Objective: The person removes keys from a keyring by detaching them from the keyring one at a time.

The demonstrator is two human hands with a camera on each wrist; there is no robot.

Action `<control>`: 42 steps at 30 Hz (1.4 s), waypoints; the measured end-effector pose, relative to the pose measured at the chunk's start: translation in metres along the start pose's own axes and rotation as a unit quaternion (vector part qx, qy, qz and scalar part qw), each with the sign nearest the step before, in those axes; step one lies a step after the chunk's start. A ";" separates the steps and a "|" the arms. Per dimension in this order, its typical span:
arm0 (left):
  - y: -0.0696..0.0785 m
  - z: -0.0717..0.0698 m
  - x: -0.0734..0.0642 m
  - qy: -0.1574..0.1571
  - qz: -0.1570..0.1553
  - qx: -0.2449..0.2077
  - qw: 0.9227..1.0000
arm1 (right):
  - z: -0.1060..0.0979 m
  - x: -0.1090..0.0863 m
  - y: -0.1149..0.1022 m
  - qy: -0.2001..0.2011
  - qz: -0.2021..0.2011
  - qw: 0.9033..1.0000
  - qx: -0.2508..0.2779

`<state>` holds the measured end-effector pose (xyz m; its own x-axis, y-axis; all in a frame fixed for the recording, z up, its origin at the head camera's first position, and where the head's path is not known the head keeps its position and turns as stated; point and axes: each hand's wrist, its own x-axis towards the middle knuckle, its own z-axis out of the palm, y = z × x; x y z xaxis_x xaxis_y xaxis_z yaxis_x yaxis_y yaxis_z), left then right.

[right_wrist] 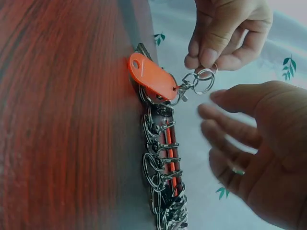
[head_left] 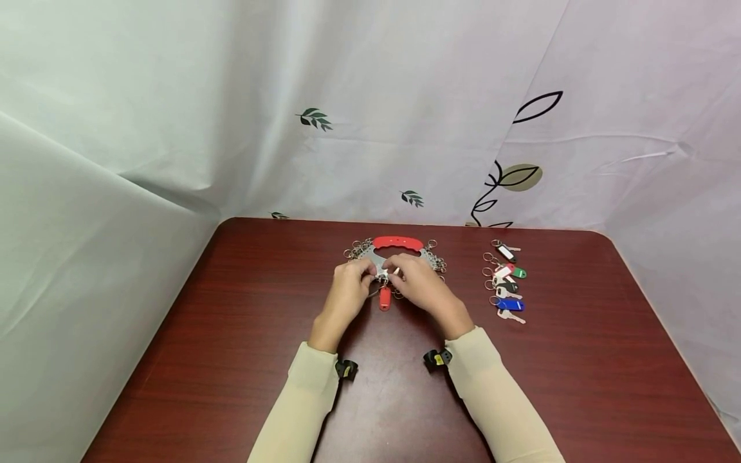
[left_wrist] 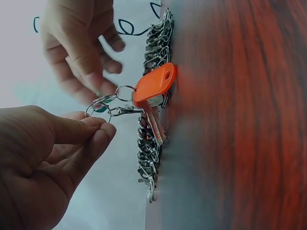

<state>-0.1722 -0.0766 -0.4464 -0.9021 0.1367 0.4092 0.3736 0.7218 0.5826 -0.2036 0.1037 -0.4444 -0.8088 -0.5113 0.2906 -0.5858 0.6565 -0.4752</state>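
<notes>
My left hand (head_left: 350, 283) pinches a split key ring (left_wrist: 109, 114) between thumb and fingertip. Linked to it are a second ring and a small metal clasp (left_wrist: 125, 110). From these rings hang an orange-red key tag (right_wrist: 152, 79) and a silver key (left_wrist: 154, 123). My right hand (right_wrist: 259, 139) is close beside the rings, its fingers slightly bent and spread, the thumb apart from the fingers. Beneath both hands lies a grey metal key holder (head_left: 375, 259) with a red grip (head_left: 397, 242); many metal clasps and rings (right_wrist: 165, 158) line its edge. The hands partly hide its middle.
On the right side of the dark red table (head_left: 579, 360) lies a column of tagged keys: a black tag (head_left: 505, 253), a green tag (head_left: 520, 273) and a blue tag (head_left: 511, 305) among them. A white patterned curtain (head_left: 370, 128) stands behind the table.
</notes>
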 end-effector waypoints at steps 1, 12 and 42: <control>0.000 0.000 0.000 -0.001 0.000 -0.001 1.000 | 0.000 0.000 0.000 0.007 -0.012 1.000 -0.006; -0.001 0.001 -0.001 0.001 0.003 0.002 1.000 | 0.005 -0.002 -0.006 0.035 -0.062 0.994 -0.077; 0.000 0.001 0.000 -0.012 0.022 -0.004 1.000 | 0.009 -0.002 -0.006 0.110 -0.020 0.992 -0.064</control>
<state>-0.1727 -0.0754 -0.4470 -0.8899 0.1847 0.4171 0.4143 0.7097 0.5698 -0.1974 0.0956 -0.4497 -0.7680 -0.4145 0.4883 -0.6083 0.7105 -0.3536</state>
